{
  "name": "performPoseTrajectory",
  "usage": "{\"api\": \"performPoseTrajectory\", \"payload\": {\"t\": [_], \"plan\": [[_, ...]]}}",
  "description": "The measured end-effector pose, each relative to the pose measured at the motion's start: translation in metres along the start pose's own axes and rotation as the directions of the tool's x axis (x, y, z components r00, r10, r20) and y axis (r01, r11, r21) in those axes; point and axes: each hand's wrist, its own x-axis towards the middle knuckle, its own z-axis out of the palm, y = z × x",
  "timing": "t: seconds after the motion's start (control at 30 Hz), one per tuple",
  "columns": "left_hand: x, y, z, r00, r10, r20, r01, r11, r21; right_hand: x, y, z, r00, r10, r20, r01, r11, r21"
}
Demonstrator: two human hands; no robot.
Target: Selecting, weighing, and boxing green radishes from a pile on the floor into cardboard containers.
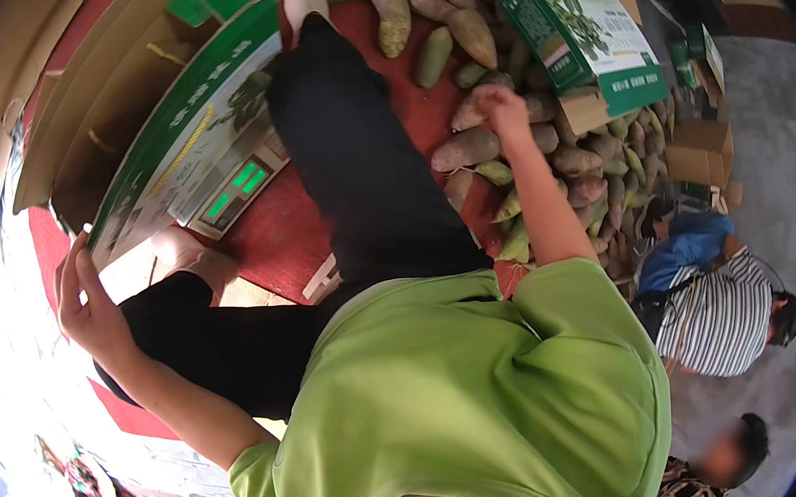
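Note:
My left hand [87, 302] is at the lower corner of a green and white carton [194, 124], fingers wrapped on its edge. The carton stands tilted on a digital scale [236, 184] with lit green digits. My right hand [500, 107] reaches forward into a pile of oblong green and reddish-brown fruits [567, 168] on a red mat, its fingers closed over one fruit [469, 116]. My black-trousered legs [357, 154] stretch out between the scale and the pile, and my green shirt fills the lower middle.
Flat brown cardboard sheets [69, 80] lie at the upper left. A second green printed carton [581, 37] stands behind the pile, with more cartons beyond. At the right sit a person in a striped shirt [724, 313] and another person [732, 456] lower down.

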Motion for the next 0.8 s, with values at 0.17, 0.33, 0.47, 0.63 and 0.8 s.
{"api": "performPoseTrajectory", "payload": {"t": [0.17, 0.33, 0.47, 0.63, 0.8], "plan": [[0.003, -0.002, -0.004, 0.989, -0.077, -0.123, 0.081, 0.996, 0.028, -0.014, 0.179, -0.040, 0.961, 0.272, 0.055, -0.236, 0.906, -0.352], [0.004, 0.009, 0.000, 0.979, -0.099, -0.179, 0.110, 0.992, 0.054, -0.037, 0.304, -0.058, 0.914, 0.068, 0.400, 0.239, 0.706, -0.666], [0.009, -0.001, 0.021, 0.977, -0.114, -0.178, 0.115, 0.993, -0.004, -0.030, 0.352, -0.102, 0.979, 0.059, 0.194, 0.095, 0.711, -0.697], [-0.001, 0.004, -0.010, 0.971, -0.074, -0.226, 0.105, 0.986, 0.127, -0.032, 0.227, -0.019, 0.788, 0.607, -0.100, -0.599, 0.794, 0.105], [-0.001, -0.019, -0.011, 0.984, 0.024, -0.178, 0.000, 0.991, 0.133, -0.020, 0.202, -0.017, 0.668, 0.743, 0.045, -0.699, 0.606, 0.380]]}}
